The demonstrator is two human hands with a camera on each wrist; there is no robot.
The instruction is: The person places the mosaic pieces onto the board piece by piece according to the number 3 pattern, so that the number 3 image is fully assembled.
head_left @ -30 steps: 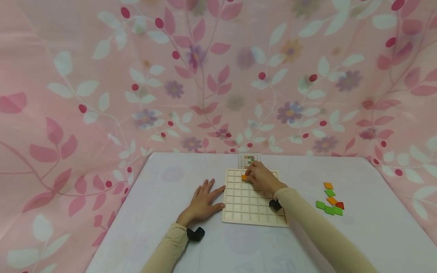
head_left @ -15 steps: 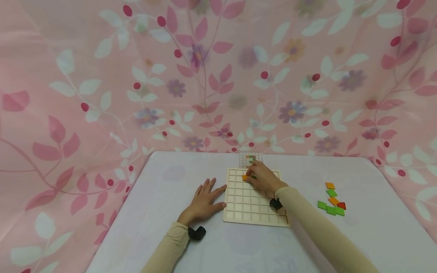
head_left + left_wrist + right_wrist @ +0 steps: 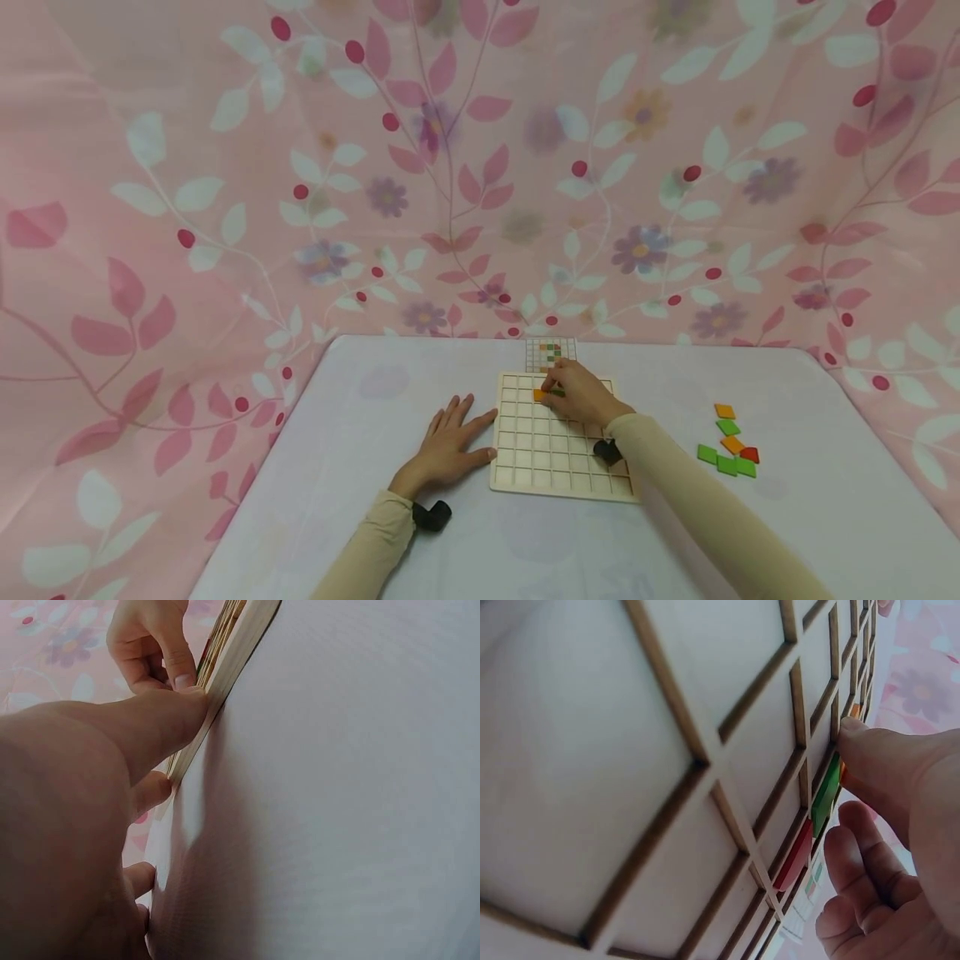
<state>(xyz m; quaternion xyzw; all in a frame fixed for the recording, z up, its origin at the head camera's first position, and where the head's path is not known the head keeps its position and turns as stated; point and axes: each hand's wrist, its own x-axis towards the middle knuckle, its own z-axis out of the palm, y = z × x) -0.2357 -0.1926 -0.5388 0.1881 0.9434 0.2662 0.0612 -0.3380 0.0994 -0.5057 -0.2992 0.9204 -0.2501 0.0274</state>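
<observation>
My right hand (image 3: 583, 396) is over the far part of a wooden grid board (image 3: 525, 475), thumb and fingertip pinching an orange square tile (image 3: 539, 395) in a far-row cell. In the right wrist view, the thumb covers the middle of that tile, and a green tile (image 3: 826, 796) and a red tile (image 3: 795, 857) sit beside it in the same row. My left hand (image 3: 444, 450) lies on the table with fingers spread, its thumb and index fingertips against the board's left edge. Part of the row is hidden under the right hand.
Behind the board lies a printed grid card (image 3: 533, 357) with coloured squares, partly covered by the right hand. To the right are several loose tiles: orange (image 3: 724, 411), green (image 3: 707, 454) and red (image 3: 750, 455). A pink floral cloth (image 3: 480, 167) hangs behind the white table (image 3: 390, 400).
The right fingertips have shifted slightly at the orange tile, and the green tile beside it shows more than a second ago. The left hand has stayed at the board's edge.
</observation>
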